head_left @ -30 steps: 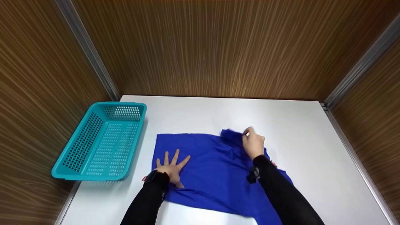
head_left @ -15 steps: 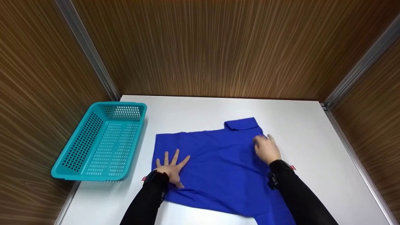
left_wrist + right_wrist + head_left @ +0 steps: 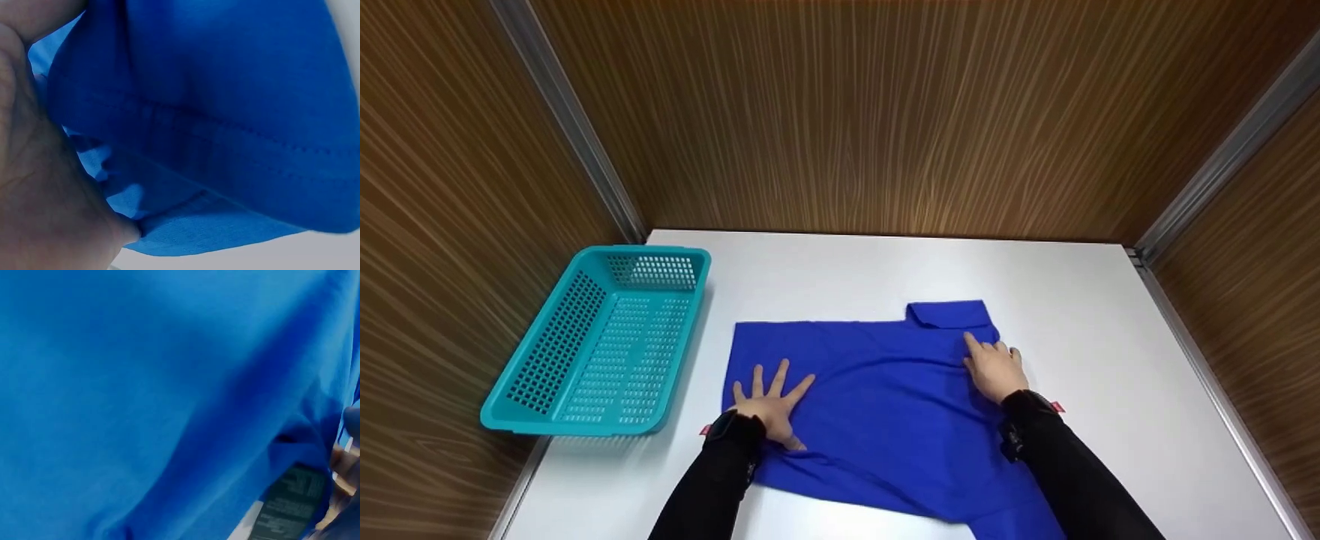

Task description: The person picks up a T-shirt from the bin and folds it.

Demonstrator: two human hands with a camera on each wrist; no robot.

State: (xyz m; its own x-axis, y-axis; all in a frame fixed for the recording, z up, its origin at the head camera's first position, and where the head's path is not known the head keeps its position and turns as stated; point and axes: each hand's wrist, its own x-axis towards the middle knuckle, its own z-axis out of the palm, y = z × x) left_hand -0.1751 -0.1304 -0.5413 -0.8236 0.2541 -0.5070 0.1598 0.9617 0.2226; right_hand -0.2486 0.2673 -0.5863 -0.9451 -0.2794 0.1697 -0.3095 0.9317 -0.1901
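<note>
L hand point(image 3: 769, 414) spread, fingers apart, on blue garment point(image 3: 877, 397) on white tabletop point(image 3: 1080, 300), can't tell if R hand point(image 3: 997, 371) pinches its edge, & I'd prob. ruck it tugging unevenly.

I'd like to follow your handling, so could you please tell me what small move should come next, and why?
I would probably draw the right hand gently to the right to ease the blue garment flatter: creases run across the cloth between the hands, and the left hand, spread near the garment's left edge, could serve as an anchor.
</note>
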